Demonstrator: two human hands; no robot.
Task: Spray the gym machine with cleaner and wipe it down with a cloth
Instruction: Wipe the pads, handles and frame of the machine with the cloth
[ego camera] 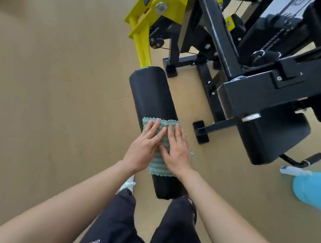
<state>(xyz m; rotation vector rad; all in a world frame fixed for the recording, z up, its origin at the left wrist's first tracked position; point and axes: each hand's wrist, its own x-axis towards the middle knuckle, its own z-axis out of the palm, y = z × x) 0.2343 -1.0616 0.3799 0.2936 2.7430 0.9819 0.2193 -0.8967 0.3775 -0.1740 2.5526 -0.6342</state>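
My left hand (144, 146) and right hand (176, 151) press flat, fingers straight, grasping nothing, spreading the cloth (160, 163) over the roller pad (153, 94) so it wraps the curve while I wipe.

From my console I see a pale green ribbed cloth (159, 166) spread flat over the near half of a black padded cylindrical roller (153, 96). The roller hangs from a yellow steel lever arm (141, 46) on the black-framed gym machine (252, 90). A light-blue plastic spray bottle (320, 190) sits far right, its white nozzle pointing left.
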